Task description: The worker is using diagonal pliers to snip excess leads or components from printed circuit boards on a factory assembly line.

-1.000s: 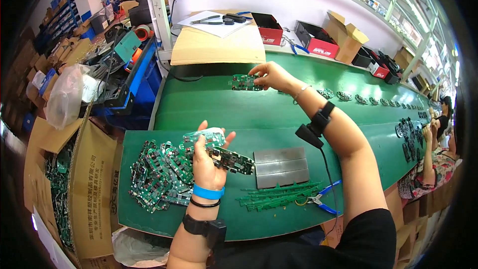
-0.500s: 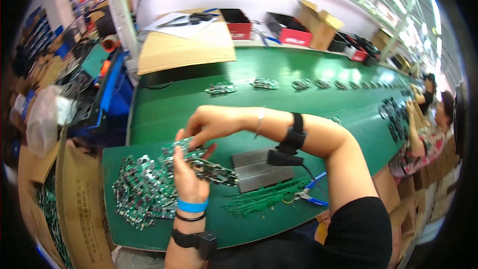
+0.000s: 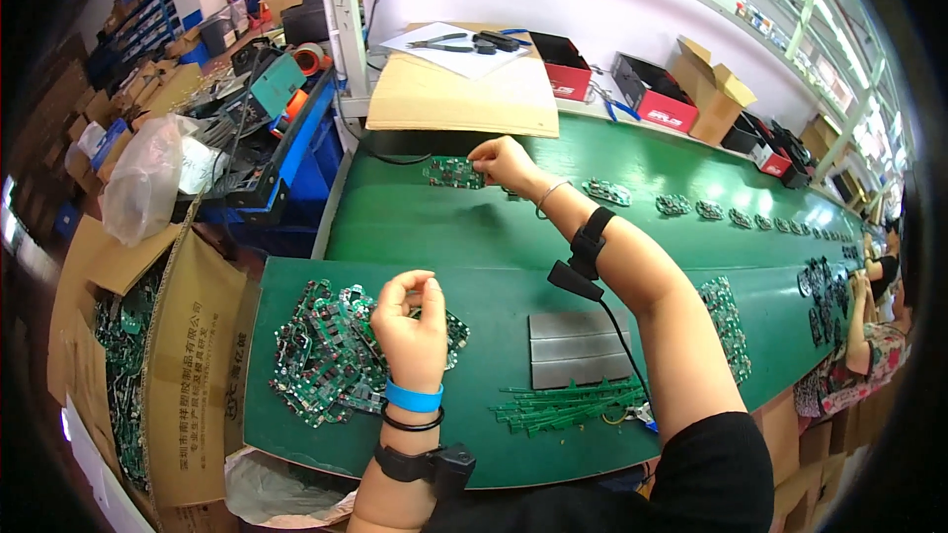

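Observation:
Out over the far left of the green bench, my right hand [image 3: 506, 163] pinches a green circuit board [image 3: 454, 173] by its right end. Part of another board shows just below that hand. My left hand [image 3: 410, 321] is curled, thumb up, over the right side of a heap of circuit boards [image 3: 321, 355]. Boards show right behind its fingers, but whether it grips any is hidden. To the right lie a grey ridged block [image 3: 578, 348] and a bundle of thin green strips [image 3: 563, 405].
A row of circuit boards [image 3: 671, 204] runs off to the right along the bench. More boards [image 3: 726, 326] lie beyond my right forearm. An open carton of boards [image 3: 197, 385] stands at left. Cardboard [image 3: 464, 99] carrying pliers [image 3: 444, 42] overhangs the back. Another person's arm [image 3: 857, 336] is at far right.
My hands were together over some boards; now they are apart. The right has reached away to the far side with one board, the left stays by the heap. The view has shifted.

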Demonstrator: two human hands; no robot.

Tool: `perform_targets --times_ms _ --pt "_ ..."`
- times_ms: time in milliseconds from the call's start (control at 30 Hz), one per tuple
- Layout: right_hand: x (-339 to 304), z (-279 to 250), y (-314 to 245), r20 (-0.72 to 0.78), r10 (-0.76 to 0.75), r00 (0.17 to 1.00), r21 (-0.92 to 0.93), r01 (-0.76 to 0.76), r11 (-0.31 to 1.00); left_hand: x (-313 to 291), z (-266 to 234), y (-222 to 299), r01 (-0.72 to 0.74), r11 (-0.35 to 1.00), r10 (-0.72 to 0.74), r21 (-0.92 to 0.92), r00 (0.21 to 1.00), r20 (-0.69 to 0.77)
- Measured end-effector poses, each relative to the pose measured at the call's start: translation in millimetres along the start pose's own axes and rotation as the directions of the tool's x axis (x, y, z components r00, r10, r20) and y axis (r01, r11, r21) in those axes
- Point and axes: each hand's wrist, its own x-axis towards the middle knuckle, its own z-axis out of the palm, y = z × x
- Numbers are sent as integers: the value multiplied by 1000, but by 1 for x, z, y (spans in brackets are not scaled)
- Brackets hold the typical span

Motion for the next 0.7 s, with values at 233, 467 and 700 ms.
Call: perform_targets --times_ms 233,467,700 --pt "8 16 16 39 -203 979 -388 201 899 2 0 -5 2 998 -3 56 1000 17" --pt "7 45 22 92 -392 916 -623 360 695 7 -3 -8 -107 942 118 317 993 -15" --pt "-31 -53 23 21 -45 999 -859 41 511 2 -2 11 -208 699 207 684 975 84"
